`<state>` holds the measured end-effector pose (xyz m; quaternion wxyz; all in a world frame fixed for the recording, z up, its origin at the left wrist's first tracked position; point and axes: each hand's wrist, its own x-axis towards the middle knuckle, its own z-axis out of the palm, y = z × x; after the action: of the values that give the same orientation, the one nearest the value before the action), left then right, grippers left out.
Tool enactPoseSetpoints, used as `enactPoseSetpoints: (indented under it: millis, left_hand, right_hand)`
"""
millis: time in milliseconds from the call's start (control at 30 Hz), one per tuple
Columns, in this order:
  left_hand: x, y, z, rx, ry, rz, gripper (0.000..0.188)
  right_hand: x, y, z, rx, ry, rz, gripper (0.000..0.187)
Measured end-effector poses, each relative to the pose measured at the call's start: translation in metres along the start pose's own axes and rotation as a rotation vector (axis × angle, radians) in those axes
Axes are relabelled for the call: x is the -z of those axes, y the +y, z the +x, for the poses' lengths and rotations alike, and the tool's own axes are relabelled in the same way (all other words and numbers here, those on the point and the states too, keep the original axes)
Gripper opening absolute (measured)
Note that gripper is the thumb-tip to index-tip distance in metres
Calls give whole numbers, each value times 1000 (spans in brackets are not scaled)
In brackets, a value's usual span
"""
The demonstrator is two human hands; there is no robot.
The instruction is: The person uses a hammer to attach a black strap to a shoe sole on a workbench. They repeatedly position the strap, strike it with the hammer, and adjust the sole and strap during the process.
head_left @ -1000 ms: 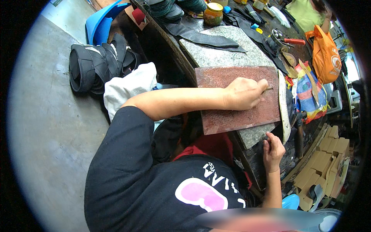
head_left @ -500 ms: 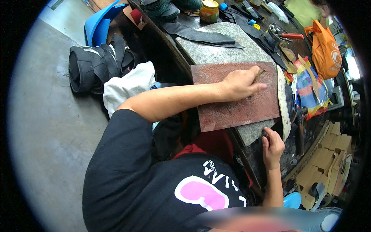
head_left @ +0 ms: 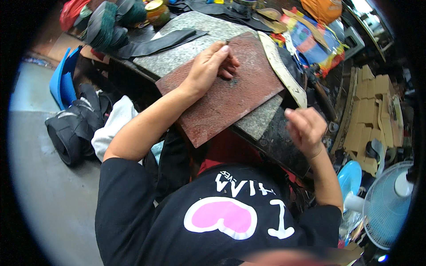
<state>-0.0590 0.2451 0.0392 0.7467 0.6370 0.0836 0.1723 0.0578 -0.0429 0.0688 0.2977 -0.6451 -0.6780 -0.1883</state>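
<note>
My left hand [head_left: 207,70] is over a reddish-brown rough rectangular board [head_left: 248,91], its fingers curled. A small dark tip shows by its thumb and forefinger; what it belongs to is hidden. Under the board lies a speckled grey stone slab [head_left: 262,117]. To the right, above the dark bench edge, my right hand [head_left: 306,131] is raised with bent fingers pressed together, slightly blurred. Nothing I can name shows in it. Just beyond its fingertips is the end of a curved off-white strip [head_left: 282,66], which runs along the board's right side.
Black strips [head_left: 162,42] lie on the slab's far left, near a yellow-lidded jar [head_left: 157,12]. A hammer-like tool [head_left: 324,95] rests right of the off-white strip. Cardboard pieces [head_left: 368,115] and a fan [head_left: 390,204] stand at the right. Black rolled material [head_left: 71,133] is at the left.
The view has turned, so the bench appears rotated. My left hand is now turned, showing its curled fingers. My right hand has lifted off the bench edge, its fingers drawn together.
</note>
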Motion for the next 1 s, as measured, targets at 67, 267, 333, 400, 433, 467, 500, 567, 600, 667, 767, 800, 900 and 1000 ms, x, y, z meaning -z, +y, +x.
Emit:
enactPoseSetpoints:
  millis: [67, 267, 333, 400, 433, 467, 500, 567, 600, 667, 767, 800, 900, 1000]
  left_hand:
    - [0, 1, -1, 0, 8, 25, 26]
    - [-1, 2, -2, 5, 61, 11, 24]
    - [0, 2, -1, 1, 51, 7, 25]
    - [0, 2, -2, 14, 61, -2, 27]
    - [1, 2, -2, 3, 52, 9, 28]
    - [1, 2, -2, 12, 56, 22, 28]
    - [1, 2, -2, 18, 53, 21, 28]
    - [1, 2, -2, 10, 43, 31, 28]
    - [1, 2, -2, 11, 39, 35, 28]
    - [1, 3, -2, 13, 35, 48, 28]
    - [0, 3, -2, 7, 41, 70, 28]
    - [0, 3, -2, 1, 40, 68, 28]
    - [-1, 3, -2, -15, 41, 73, 29]
    - [-1, 3, -2, 3, 38, 70, 28]
  right_hand:
    - [9, 10, 9, -149, 16, -150, 35]
    - [3, 39, 19, -466, -174, -134, 51]
    - [-6, 44, 18, -507, -211, -135, 58]
    - [-12, 47, 18, -530, -232, -128, 58]
    - [-12, 48, 17, -537, -238, -115, 59]
    - [-12, 49, 17, -514, -227, -119, 59]
    - [-11, 49, 16, -491, -217, -124, 59]
    - [-10, 48, 14, -432, -197, -161, 60]
    - [-9, 48, 12, -425, -189, -161, 60]
    - [-9, 47, 10, -396, -158, -155, 61]
    - [-11, 48, 7, -399, -121, -115, 62]
    - [-12, 49, 7, -393, -130, -119, 62]
    - [-12, 49, 9, -401, -133, -111, 61]
    - [-12, 45, 17, -405, -116, -48, 58]
